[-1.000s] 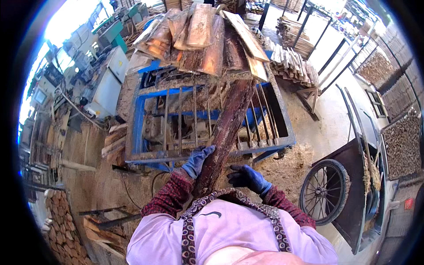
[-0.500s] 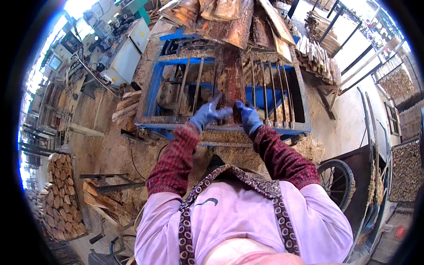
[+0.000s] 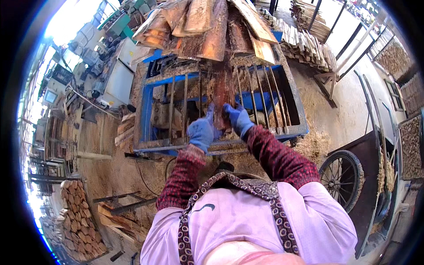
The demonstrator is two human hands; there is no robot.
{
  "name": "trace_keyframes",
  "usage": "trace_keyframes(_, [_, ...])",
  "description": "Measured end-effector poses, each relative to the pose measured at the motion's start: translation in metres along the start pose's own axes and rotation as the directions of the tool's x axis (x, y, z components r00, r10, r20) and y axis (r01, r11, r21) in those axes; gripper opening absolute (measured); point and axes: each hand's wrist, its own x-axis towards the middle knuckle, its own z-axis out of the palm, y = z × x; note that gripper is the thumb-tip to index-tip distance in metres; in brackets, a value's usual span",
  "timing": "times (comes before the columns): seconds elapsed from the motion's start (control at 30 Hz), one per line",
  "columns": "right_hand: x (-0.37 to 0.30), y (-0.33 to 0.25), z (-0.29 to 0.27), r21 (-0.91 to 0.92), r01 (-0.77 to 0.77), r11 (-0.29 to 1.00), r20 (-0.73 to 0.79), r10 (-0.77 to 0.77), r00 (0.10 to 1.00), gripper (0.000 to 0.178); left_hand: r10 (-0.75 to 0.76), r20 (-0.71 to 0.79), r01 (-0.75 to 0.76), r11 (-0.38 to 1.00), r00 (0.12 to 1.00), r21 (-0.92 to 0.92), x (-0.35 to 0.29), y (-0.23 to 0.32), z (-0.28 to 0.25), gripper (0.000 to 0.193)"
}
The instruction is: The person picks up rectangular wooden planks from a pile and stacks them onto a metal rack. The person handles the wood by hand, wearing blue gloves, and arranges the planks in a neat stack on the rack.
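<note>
A dark reddish-brown wooden slab (image 3: 224, 86) lies lengthwise over the metal bars of a blue-framed machine table (image 3: 293, 95). Its far end runs under a heap of bark-edged slabs (image 3: 214, 37). My left hand (image 3: 202, 131), in a blue glove, is at the slab's near left edge, index finger stretched along it and thumb apart. On the opposite edge, my right hand (image 3: 240, 120), also gloved in blue, has its fingertips over the wood and appears to grip it. The undersides of both hands are hidden.
Stacked cut wood (image 3: 309, 48) stands beyond the table on the right. A cart with a spoked wheel (image 3: 340, 180) is at the right. A pale cabinet (image 3: 120, 81) stands at the far left, with a log stack (image 3: 81, 221) lower left. Sawdust covers the floor.
The whole view has shifted. My left hand has moved from spread fingers beside the slab to lying along its left edge. My right hand has stayed at the right edge, its fingers reaching further over.
</note>
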Motion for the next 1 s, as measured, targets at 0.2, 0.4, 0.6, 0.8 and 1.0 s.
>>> trace_keyframes(0.2, [-0.018, -0.013, 0.014, -0.877, 0.446, 0.178, 0.321, -0.473, 0.820, 0.084, -0.061, 0.119, 0.055, 0.997, 0.991, 0.055, 0.045, 0.001, 0.002, 0.099])
trace_keyframes(0.4, [0.039, -0.177, 0.033, -0.639, 0.765, -0.076, 0.618, -0.643, 0.453, 0.060, -0.068, 0.281, 0.105, 0.988, 0.957, -0.117, 0.133, -0.031, 0.027, 0.104])
trace_keyframes(0.6, [0.252, -0.300, -0.033, -1.000, 0.015, 0.007, 0.011, -0.465, 0.885, 0.122, 0.218, 0.300, -0.150, 0.961, 0.929, -0.232, 0.218, -0.050, 0.016, 0.080])
trace_keyframes(0.8, [0.260, -0.321, -0.049, -0.951, 0.240, 0.193, 0.197, -0.218, 0.956, 0.130, 0.581, 0.095, -0.201, 0.424, 0.808, -0.883, 0.216, 0.014, -0.039, 0.060])
trace_keyframes(1.0, [0.043, -0.306, -0.162, 0.010, -0.188, 0.982, 0.163, 0.184, 0.969, 0.067, 0.637, 0.351, 0.556, -0.149, 0.687, -0.818, 0.214, 0.085, -0.061, 0.056])
